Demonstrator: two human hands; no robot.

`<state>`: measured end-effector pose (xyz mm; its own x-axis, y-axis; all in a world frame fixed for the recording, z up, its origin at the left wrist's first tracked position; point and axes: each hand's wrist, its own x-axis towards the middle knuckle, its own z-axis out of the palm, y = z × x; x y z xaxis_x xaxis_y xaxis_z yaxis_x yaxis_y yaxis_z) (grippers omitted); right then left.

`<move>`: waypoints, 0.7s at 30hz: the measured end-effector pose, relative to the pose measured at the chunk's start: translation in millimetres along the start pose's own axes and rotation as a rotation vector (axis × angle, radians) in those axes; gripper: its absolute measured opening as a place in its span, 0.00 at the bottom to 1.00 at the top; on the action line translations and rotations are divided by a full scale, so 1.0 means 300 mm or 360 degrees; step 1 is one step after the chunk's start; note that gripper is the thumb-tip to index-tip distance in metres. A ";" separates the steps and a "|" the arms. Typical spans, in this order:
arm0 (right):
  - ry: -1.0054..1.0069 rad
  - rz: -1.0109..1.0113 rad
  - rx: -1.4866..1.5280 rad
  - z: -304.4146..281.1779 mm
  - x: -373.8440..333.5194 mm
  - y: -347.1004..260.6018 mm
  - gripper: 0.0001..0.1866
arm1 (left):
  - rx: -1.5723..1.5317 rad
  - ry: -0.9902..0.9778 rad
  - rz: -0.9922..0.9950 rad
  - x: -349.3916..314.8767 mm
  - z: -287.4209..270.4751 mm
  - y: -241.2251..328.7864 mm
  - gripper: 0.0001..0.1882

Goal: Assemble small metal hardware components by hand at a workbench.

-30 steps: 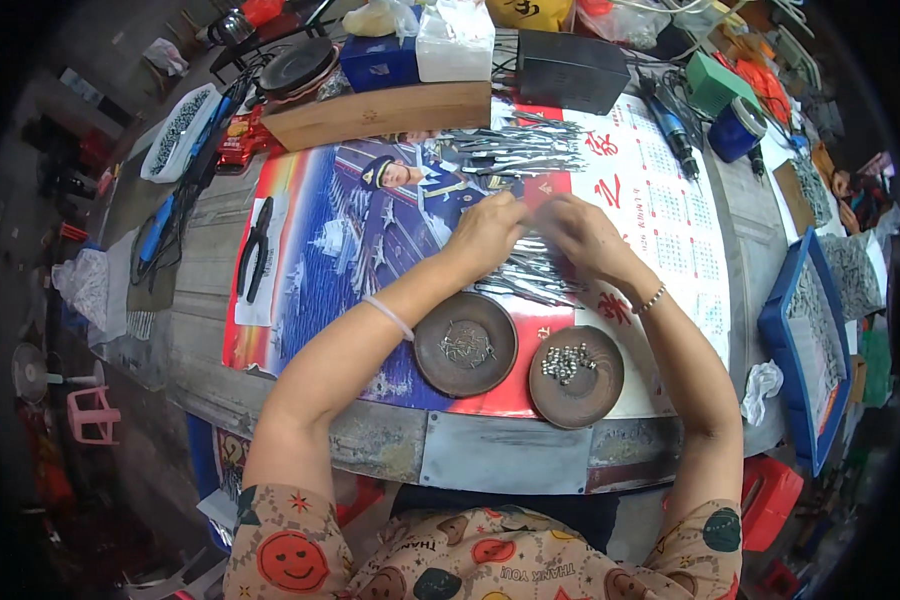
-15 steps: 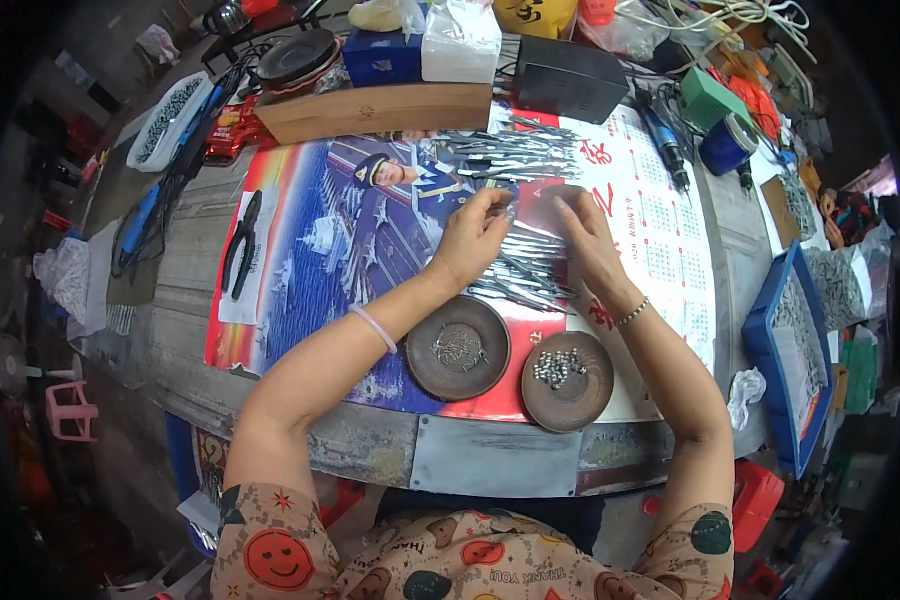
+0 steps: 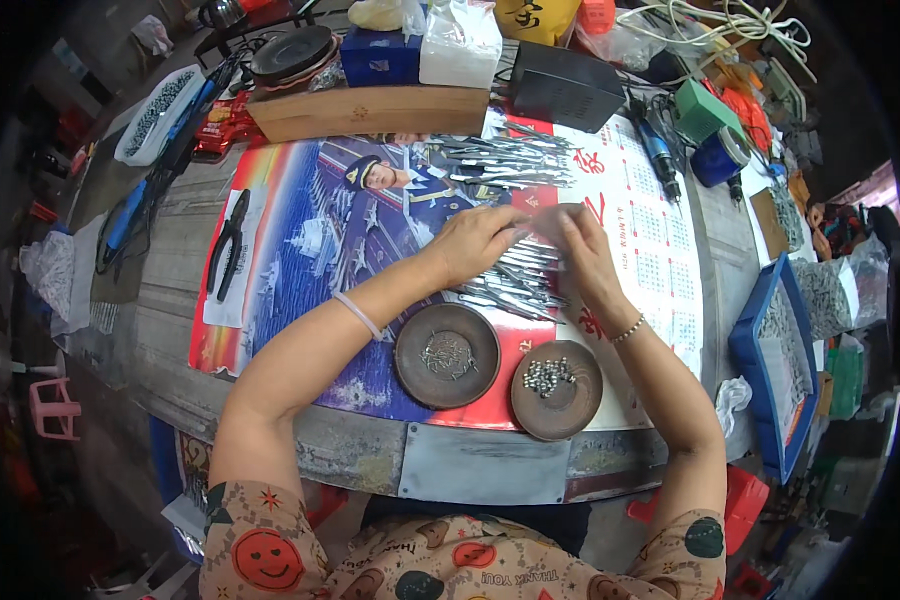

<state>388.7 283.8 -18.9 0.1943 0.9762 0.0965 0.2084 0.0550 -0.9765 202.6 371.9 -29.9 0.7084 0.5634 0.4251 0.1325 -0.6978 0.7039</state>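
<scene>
My left hand (image 3: 473,243) is closed in a pinch above a pile of thin silvery metal strips (image 3: 510,292); whatever lies between its fingertips is too small to name. Opposite it, my right hand (image 3: 592,262) is also pinched, its fingertips slightly blurred and their contents unclear. The two hands almost meet. Below them stand two round brown dishes. The left dish (image 3: 416,384) holds thin pin-like metal pieces (image 3: 450,356), and the right dish (image 3: 562,422) holds small shiny metal beads (image 3: 546,377). Farther off lies a second bundle of metal strips (image 3: 510,160).
Black-handled pliers (image 3: 232,245) lie on white paper at left. A long wooden box (image 3: 370,114) and a black box (image 3: 567,85) line the back. A blue rotary tool (image 3: 658,150) rests back right, and a blue tray (image 3: 745,340) sits at the right edge.
My left hand has turned flatter and its fingertips have moved right, toward my right hand. The right fingertips have dipped slightly. The whole view has shifted a little.
</scene>
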 end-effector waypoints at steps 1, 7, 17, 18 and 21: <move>-0.0049 0.0024 0.0033 0.013 -0.005 -0.026 0.15 | -0.0012 -0.0035 -0.0040 -0.003 -0.007 0.008 0.13; -0.0206 0.0040 -0.0154 -0.019 0.031 -0.046 0.11 | -0.0049 -0.0034 0.0030 -0.002 -0.028 0.000 0.09; 0.0023 -0.0954 -0.1642 0.014 0.195 -0.043 0.08 | 0.0828 0.0284 -0.0048 0.086 -0.048 -0.151 0.14; -0.0002 -0.0864 -0.1659 0.017 0.200 -0.035 0.07 | 0.0843 0.0281 -0.0051 0.081 -0.041 -0.162 0.14; -0.0125 -0.0836 -0.1522 -0.013 0.186 0.000 0.07 | 0.0759 0.0252 0.0047 0.077 -0.031 -0.158 0.12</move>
<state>403.3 337.6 -12.7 -0.1911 0.8910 0.4118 0.9125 0.3159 -0.2600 206.2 422.1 -48.3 0.6079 0.5745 0.5481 0.4419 -0.8183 0.3676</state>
